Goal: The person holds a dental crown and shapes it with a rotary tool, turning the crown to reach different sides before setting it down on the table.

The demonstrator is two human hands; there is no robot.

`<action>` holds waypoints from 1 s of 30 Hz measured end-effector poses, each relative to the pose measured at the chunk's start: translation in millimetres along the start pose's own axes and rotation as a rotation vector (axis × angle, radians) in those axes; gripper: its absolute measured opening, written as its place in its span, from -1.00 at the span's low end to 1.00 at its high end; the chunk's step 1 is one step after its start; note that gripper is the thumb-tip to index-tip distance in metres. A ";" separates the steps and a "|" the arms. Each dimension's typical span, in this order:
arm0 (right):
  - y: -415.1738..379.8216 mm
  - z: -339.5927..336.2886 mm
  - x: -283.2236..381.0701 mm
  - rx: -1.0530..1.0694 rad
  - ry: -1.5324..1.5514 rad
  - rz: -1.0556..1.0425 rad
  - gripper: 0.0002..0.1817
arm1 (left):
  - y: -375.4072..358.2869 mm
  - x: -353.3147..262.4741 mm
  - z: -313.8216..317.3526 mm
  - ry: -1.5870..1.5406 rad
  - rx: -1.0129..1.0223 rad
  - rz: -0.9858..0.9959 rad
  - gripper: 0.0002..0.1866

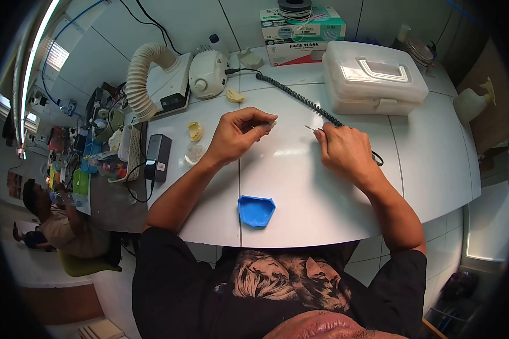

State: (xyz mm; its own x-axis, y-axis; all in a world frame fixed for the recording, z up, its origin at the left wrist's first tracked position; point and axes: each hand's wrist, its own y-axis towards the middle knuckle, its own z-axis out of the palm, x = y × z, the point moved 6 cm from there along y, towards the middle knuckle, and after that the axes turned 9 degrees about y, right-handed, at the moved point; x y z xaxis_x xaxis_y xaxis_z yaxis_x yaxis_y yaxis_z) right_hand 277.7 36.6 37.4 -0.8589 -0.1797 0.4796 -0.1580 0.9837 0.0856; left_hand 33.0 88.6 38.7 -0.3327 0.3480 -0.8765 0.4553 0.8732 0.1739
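My left hand [234, 135] is closed in a pinch, with a small whitish piece [270, 125] between thumb and fingertips; its exact kind is too small to make out. Wrapped in my right hand [347, 150] is a rotary handpiece [312, 128], most of its body hidden by the fingers. Its thin bur tip points left toward the piece, with a gap between them. A dark coiled cord [299, 97] runs from the white control unit [208, 74] to my right hand. Nearer my body lies a blue tray [256, 211] on the white tabletop [311, 209].
Left of my left hand are two yellowish dental casts [195, 131] and a clear round item [195, 154]. A ribbed suction hose [138, 79] and a black box [157, 157] stand farther left. Behind are mask boxes [297, 53] and a white case [373, 79]. Another person [73, 226] sits at left.
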 end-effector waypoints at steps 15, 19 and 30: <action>1.1 -0.8 -3.9 0.049 0.059 0.014 -0.56 | 10.6 -17.4 32.0 0.710 -0.027 0.333 -0.73; 4.7 -2.8 -2.1 0.062 0.065 0.020 -0.56 | 12.9 -11.9 32.4 0.605 -0.063 0.305 -0.74; 20.0 -3.9 3.8 0.102 0.147 -0.008 -0.63 | 4.7 27.4 25.2 -0.392 0.003 -0.112 -0.73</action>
State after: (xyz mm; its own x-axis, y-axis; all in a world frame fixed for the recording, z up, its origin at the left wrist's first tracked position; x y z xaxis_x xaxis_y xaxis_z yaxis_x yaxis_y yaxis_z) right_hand 273.2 55.6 44.3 -0.7783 -0.1778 0.6022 -0.2193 0.9756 0.0047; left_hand 46.9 93.6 4.2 -0.0403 0.0932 -0.9948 0.4370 0.8970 0.0664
